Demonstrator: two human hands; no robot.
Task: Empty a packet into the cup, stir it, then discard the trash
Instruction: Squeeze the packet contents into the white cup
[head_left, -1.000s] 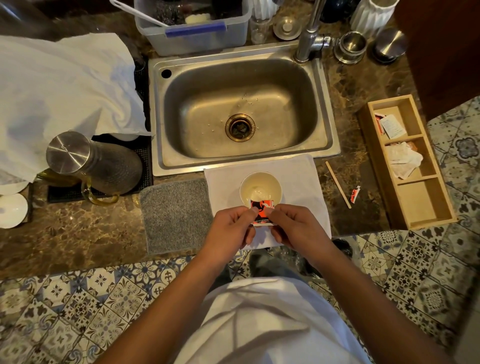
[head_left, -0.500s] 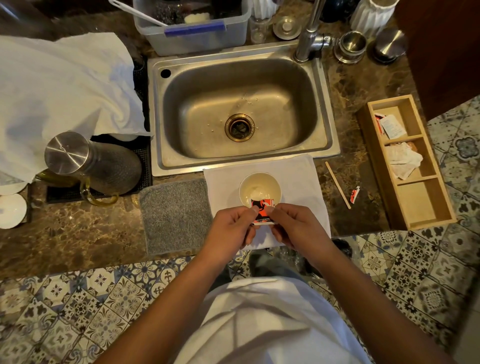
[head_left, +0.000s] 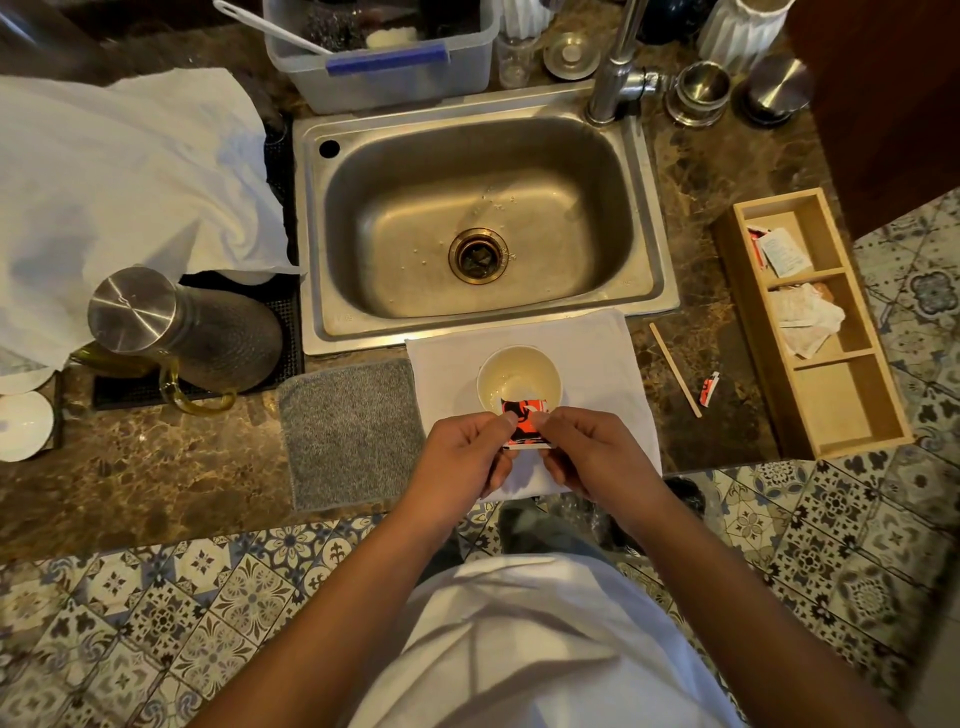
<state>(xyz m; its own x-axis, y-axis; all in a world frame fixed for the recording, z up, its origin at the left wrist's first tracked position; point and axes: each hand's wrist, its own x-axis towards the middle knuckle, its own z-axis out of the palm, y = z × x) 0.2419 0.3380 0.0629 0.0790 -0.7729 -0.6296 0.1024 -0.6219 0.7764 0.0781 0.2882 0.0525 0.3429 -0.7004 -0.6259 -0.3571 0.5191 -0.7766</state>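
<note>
the small packet (head_left: 525, 423), red with black marks and a white lower band, is being held just over the near rim of the cup (head_left: 519, 384). its flat face is turned up toward the person, and its long axis is running from the cup rim back toward the body, with the upper edge leaning over the cup.

the left hand (head_left: 460, 452) is pinching the left side of the packet between thumb and forefinger, the other fingers curling under. the right hand (head_left: 589, 454) is gripping the right side in the same way, thumb on top. both forearms are coming from the body and meeting in front of the cup, the knuckles facing up.

the cup is round and pale, looking like paper, and it is holding a little clear liquid; whether any powder is in it, i cannot tell. it is standing on a white folded cloth (head_left: 597, 353), soft and flat, just beside a grey towel (head_left: 350, 431) with rough pile. a thin wooden stir stick (head_left: 675, 369) is lying on the brown marble counter (head_left: 130, 467) right of the cloth, and near it a small red torn strip (head_left: 708, 389). further right a wooden tray (head_left: 852, 415) with 3 compartments is holding paper sachets in 2 of them. behind the cup the steel sink (head_left: 644, 270) is shining dull.
</note>
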